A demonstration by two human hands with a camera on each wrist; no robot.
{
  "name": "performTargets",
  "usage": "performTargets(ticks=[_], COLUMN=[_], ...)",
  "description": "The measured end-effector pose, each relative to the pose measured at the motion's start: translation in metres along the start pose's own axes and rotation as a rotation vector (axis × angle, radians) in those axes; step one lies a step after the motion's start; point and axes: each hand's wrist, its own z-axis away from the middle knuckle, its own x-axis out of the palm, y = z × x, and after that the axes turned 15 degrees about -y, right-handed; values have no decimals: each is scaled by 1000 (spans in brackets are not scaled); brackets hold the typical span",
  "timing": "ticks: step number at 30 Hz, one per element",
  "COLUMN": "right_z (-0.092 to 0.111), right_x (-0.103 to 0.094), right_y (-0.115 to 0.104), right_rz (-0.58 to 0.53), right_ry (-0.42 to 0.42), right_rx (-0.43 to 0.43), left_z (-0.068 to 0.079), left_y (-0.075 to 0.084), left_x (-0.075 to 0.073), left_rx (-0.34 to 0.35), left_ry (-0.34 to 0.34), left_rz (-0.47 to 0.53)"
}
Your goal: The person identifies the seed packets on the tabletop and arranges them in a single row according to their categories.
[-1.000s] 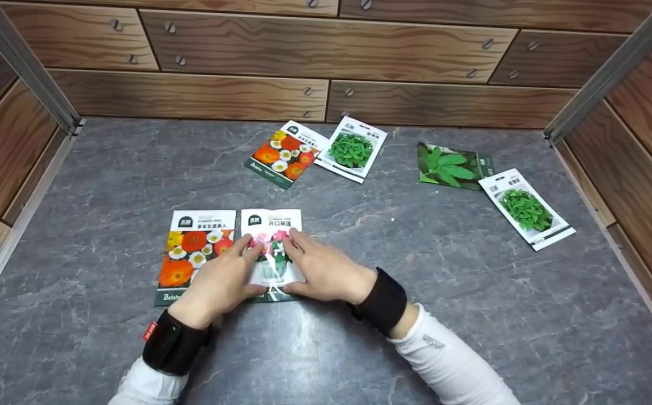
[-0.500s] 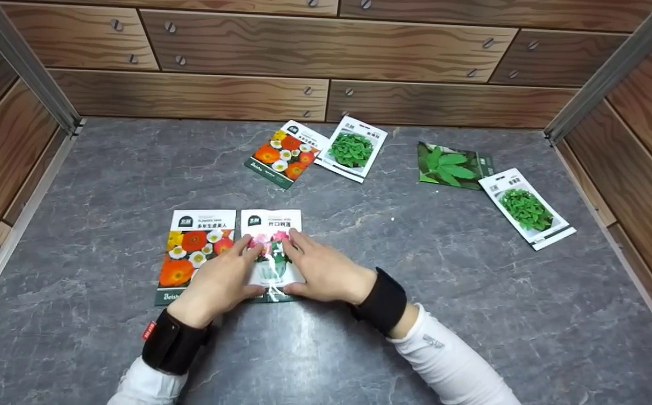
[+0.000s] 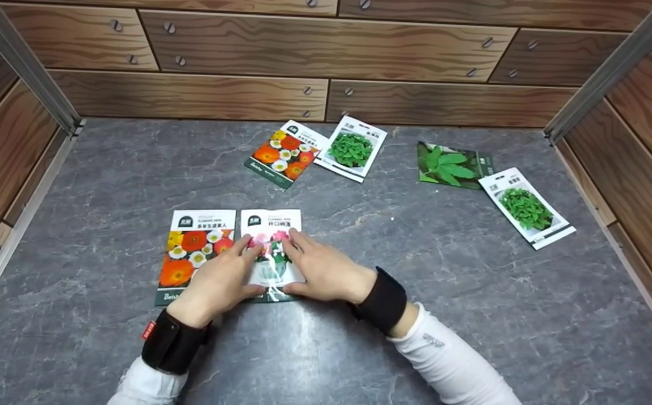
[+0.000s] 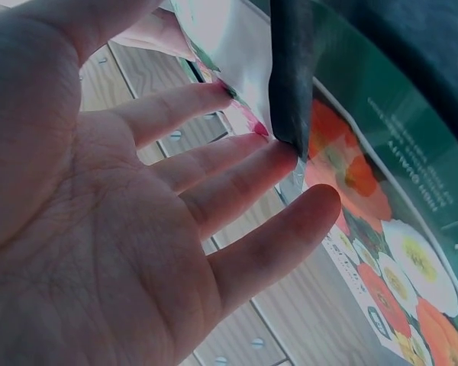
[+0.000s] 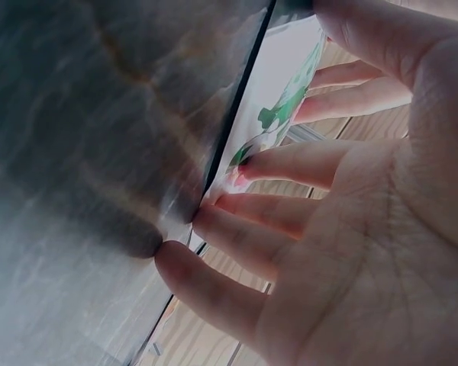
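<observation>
A white seed packet with pink flowers [image 3: 272,271] lies flat in front, and both hands rest their fingertips on it. My left hand [image 3: 220,284] touches its left side, partly covering the poppy seed packet [image 3: 195,247] lying alongside. On the right side of the pink-flower packet lies my right hand [image 3: 330,271]. The fingers of each hand are extended, the thumbs near the packet's lower part. In the left wrist view, the left palm [image 4: 130,221] faces the camera beside the poppy packet [image 4: 420,274]. The right wrist view has the right hand's fingertips [image 5: 175,255] down at the tabletop and packet edge.
Toward the back, another poppy packet [image 3: 283,154] overlaps a green-herb packet [image 3: 353,147]. Farther right, a dark green leaf packet [image 3: 449,166] meets a second green-herb packet [image 3: 528,209]. Wood-patterned walls [image 3: 326,48] enclose the grey marbled tabletop [image 3: 416,236].
</observation>
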Motion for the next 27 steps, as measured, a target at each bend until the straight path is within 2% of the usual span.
performTargets(ticks=[4, 6, 11, 20, 23, 27], right_z=[1, 3, 8, 10, 5, -13], right_x=[-1, -2, -12, -26, -34, -48], right_y=[1, 2, 10, 27, 35, 48], right_rz=[-14, -42, -109, -186, -227, -218], right_ry=[-5, -5, 33, 49, 59, 63], right_rx=[-1, -3, 9, 60, 79, 155], left_z=[-1, -1, -2, -7, -12, -22], left_y=[-2, -4, -10, -14, -17, -19], left_x=[0, 0, -3, -8, -12, -20], left_rx=[2, 14, 33, 8, 15, 22], left_ry=[-3, 22, 142, 332, 400, 450], left_rz=[6, 16, 62, 148, 182, 220])
